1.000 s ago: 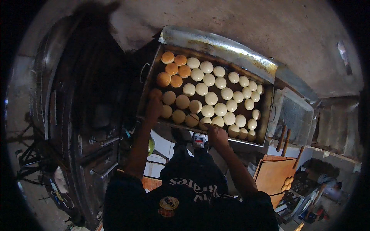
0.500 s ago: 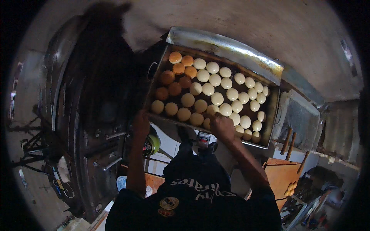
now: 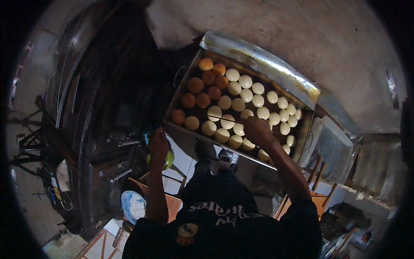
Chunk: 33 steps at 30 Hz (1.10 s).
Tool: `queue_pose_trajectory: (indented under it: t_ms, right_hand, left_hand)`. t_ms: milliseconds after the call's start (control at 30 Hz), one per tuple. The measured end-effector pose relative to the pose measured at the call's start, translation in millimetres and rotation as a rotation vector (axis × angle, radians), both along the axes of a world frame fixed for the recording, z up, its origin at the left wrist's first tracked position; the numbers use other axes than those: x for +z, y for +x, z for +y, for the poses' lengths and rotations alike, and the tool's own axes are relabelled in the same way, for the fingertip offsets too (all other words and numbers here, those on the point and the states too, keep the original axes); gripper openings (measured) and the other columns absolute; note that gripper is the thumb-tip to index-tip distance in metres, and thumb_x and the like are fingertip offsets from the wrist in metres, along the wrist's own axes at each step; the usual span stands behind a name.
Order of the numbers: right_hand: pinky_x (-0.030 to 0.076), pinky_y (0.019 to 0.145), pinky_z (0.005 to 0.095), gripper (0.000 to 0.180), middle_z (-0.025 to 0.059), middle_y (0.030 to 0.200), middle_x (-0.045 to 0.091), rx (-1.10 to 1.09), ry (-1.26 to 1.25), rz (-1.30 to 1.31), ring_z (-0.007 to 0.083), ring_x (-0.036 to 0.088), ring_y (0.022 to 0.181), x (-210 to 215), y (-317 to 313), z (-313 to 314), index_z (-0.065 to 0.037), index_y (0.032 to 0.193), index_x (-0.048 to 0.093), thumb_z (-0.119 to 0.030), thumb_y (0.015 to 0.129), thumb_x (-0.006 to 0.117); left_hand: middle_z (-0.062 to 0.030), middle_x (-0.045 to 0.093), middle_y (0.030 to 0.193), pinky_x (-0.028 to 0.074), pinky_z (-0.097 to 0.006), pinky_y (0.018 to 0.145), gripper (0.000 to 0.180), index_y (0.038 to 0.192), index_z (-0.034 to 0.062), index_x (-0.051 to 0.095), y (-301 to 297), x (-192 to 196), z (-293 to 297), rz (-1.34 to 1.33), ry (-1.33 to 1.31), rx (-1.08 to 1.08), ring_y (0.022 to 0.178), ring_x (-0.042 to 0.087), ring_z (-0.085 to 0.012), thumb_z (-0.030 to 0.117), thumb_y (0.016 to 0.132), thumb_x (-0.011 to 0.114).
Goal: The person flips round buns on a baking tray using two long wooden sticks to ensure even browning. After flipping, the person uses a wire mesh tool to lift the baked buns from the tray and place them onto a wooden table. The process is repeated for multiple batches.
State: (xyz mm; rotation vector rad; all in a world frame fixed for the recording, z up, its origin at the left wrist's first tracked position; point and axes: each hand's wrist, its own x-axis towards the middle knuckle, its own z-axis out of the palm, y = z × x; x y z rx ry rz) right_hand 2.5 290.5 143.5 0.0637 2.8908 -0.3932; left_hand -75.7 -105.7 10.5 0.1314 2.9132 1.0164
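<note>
Dim brownish wall (image 3: 302, 34) across the top of the frame, dark metal cabinet (image 3: 103, 155) down the left side, wide metal tray (image 3: 306, 129) set aslant in the middle with a shiny metal sheet (image 3: 258, 60) along its upper edge. Spread over the tray, many glossy rounds: browned rounds (image 3: 196, 85) gathered at the left end, pale rounds (image 3: 245, 81) through the middle and right. Just right of the frame's centre, right hand (image 3: 258, 131) above the tray's lower part, fingers closed on a thin stick (image 3: 228, 119) reaching leftward across pale rounds; impossible to tell whether touching them. Left of centre, left hand (image 3: 158, 144) near the tray's lower-left corner, fingers curled; too dark to make out any hold, so cannot tell how far open. By judgement, rounds light and soft, slippery on their shiny tops, apt to slide or roll at a sideways nudge, easily dented or pierced by a hard jab; browned rounds probably firmer-skinned. Best met low at the rim, not pressed on the crown. Stick seemingly light and stiff, best held at its right end. Tray likely rigid and heavy under such a load, better taken by the loop handle (image 3: 178, 77) at its left wall.
</note>
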Motion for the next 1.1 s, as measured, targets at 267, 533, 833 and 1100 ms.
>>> queue_pose_trajectory:
  t_ms: [267, 533, 833, 1100]
  right_hand:
    - [0.057, 0.061, 0.0481, 0.028, 0.0164, 0.091, 0.072, 0.125, 0.082, -0.146, 0.0341, 0.072, 0.076, -58, 4, 36, -0.007, 0.11, 0.07, -0.019, 0.089, 0.056]
    - [0.056, 0.064, 0.0476, 0.033, 0.016, 0.093, 0.071, -0.265, 0.195, -0.019, 0.0349, 0.07, 0.077, -67, 120, 80, -0.016, 0.12, 0.07, -0.016, 0.09, 0.057]
    - [0.057, 0.06, 0.051, 0.024, 0.0196, 0.076, 0.069, -0.587, 0.016, 0.159, 0.0387, 0.07, 0.07, -110, 163, 55, -0.014, 0.107, 0.072, -0.017, 0.085, 0.063]
    - [0.058, 0.064, 0.0503, 0.028, 0.0178, 0.085, 0.072, -0.627, 0.043, -0.033, 0.0373, 0.072, 0.075, -31, 148, 32, -0.017, 0.113, 0.071, -0.019, 0.09, 0.055]
  left_hand:
    - [-0.0212, 0.068, 0.118, 0.048, -0.046, 0.098, 0.03, 0.122, 0.0055, 0.064, -10, 55, 48, -0.126, -0.033, -0.072, 0.113, 0.063, -0.0397, 0.023, 0.1, 0.051]
    - [-0.0211, 0.068, 0.116, 0.051, -0.045, 0.094, 0.028, 0.12, 0.0031, 0.062, -20, 40, 89, 0.02, 0.011, -0.221, 0.109, 0.064, -0.0396, 0.019, 0.099, 0.053]
    - [-0.0232, 0.066, 0.106, 0.053, -0.047, 0.083, 0.027, 0.114, -0.0011, 0.059, -89, -57, 241, 0.183, -0.001, -0.556, 0.102, 0.064, -0.0386, 0.017, 0.094, 0.058]
    - [-0.0255, 0.067, 0.099, 0.053, -0.05, 0.083, 0.025, 0.112, 0.0001, 0.063, -80, -61, 231, -0.207, 0.049, -0.582, 0.093, 0.066, -0.0424, 0.015, 0.094, 0.054]
